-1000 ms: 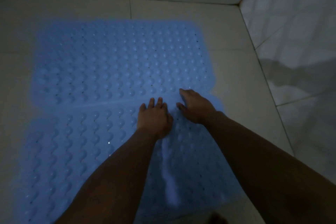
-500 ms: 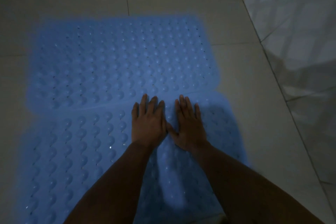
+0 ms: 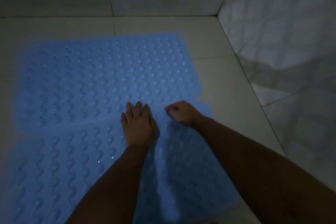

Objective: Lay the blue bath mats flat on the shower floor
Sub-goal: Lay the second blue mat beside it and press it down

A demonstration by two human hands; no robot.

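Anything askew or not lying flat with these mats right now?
Yes. The near mat has a raised ridge running between the forearms, so it isn't flat there. Its far edge laps the far mat at a slant. The left hand presses flat; the right hand is curled.

Two bumpy blue mats are laid edge to edge, the far mat (image 3: pixel 101 78) at twelve o'clock of the near mat (image 3: pixel 54 169).

Pale tiled shower floor (image 3: pixel 227 96) carries 2 blue bath mats (image 3: pixel 109 78), edges meeting.
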